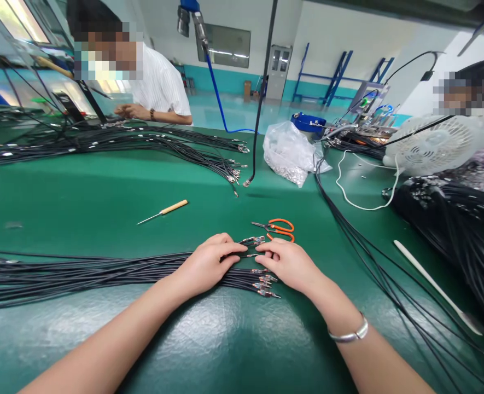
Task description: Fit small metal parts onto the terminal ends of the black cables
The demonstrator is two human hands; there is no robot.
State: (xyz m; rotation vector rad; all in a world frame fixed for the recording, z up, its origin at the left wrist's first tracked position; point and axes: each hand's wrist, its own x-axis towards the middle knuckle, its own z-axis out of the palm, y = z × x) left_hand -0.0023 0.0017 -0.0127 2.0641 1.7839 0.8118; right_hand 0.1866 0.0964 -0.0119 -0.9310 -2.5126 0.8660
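Note:
My left hand (211, 261) is closed, thumb and forefinger pinching a black cable (245, 256) just behind its bare metal end. Facing it, my right hand (287, 264) has its fingertips closed around the tip of that same cable; the exact contact is partly hidden. Under and beside my left hand lies a bundle of black cables (102, 276), running off to the left. Their metal-tipped ends (266, 284) fan out below my right fingers. Orange-handled scissors (281, 225) rest just beyond both hands, blades pointing left.
A wooden-handled awl (174, 207) lies on the green table (81, 208). Farther back are more cables (155, 137), a hanging black cord (258, 104) and a plastic bag (286, 148) of small parts. A white fan (430, 145) stands right; a co-worker (163, 82) sits opposite.

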